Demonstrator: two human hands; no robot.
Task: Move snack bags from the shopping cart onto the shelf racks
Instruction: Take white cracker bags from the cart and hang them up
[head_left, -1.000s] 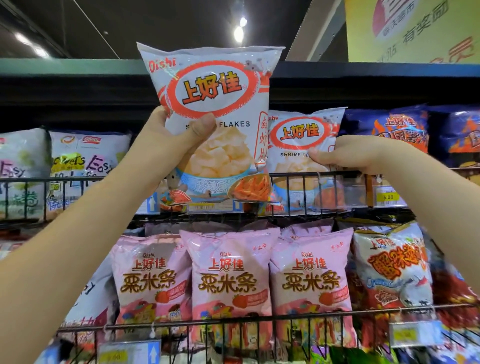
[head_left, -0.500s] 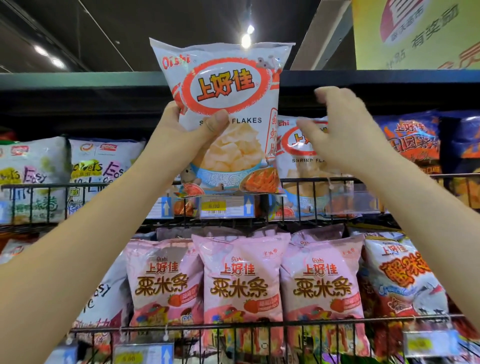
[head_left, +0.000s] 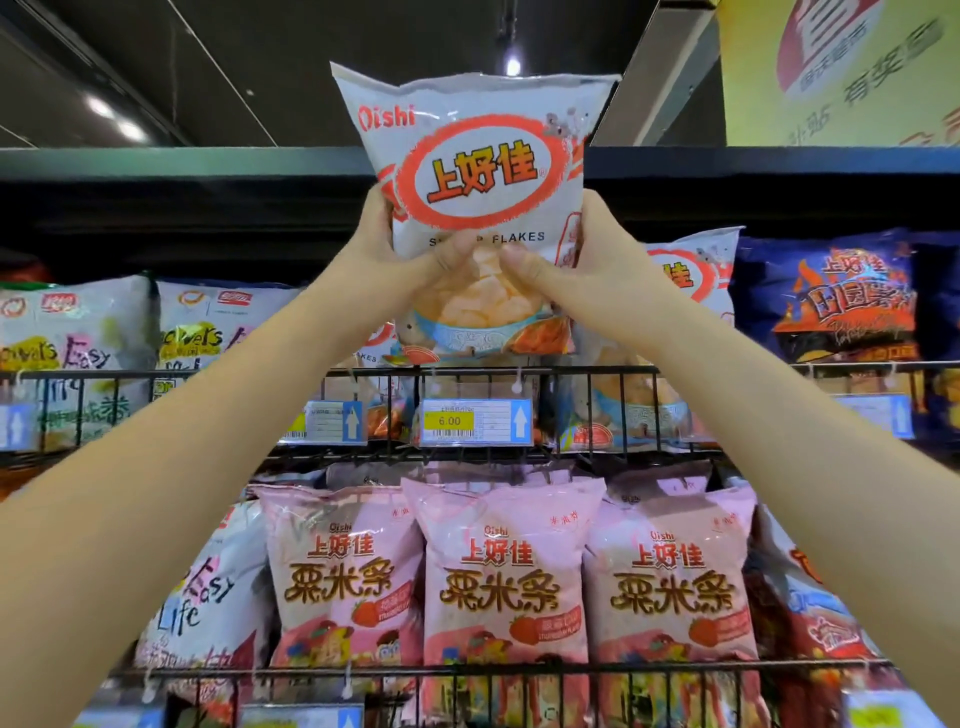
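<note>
Head view: the shrimp flakes bag (head_left: 483, 171) is upright at 12 o'clock in the frame. Its lower edge is just above the top rail of the upper wire rack (head_left: 727, 368); I cannot tell whether they touch. The bag is white and puffy, with a crimped top seam, a red oval logo and pale flakes pictured on the lower half.

The left hand (head_left: 387, 244) grips the bag's 9 o'clock edge and the right hand (head_left: 582, 254) grips its 3 o'clock edge. Both thumbs lie across the front and nearly meet mid-bag. The other fingers are hidden behind it.

Change from 0.5 s ago: the right hand was off the bag with fingers spread; it now holds the bag. The left hand's grip is unchanged.

Writing on the bag: "Oishi", "上好佳" and "FLAKES", with the word before it partly covered. The price tag (head_left: 475, 422), at 6 o'clock from the bag, reads "6.00". The 3 pink bags (head_left: 501, 571) below it read "Oishi 上好佳 粟米条".
</note>
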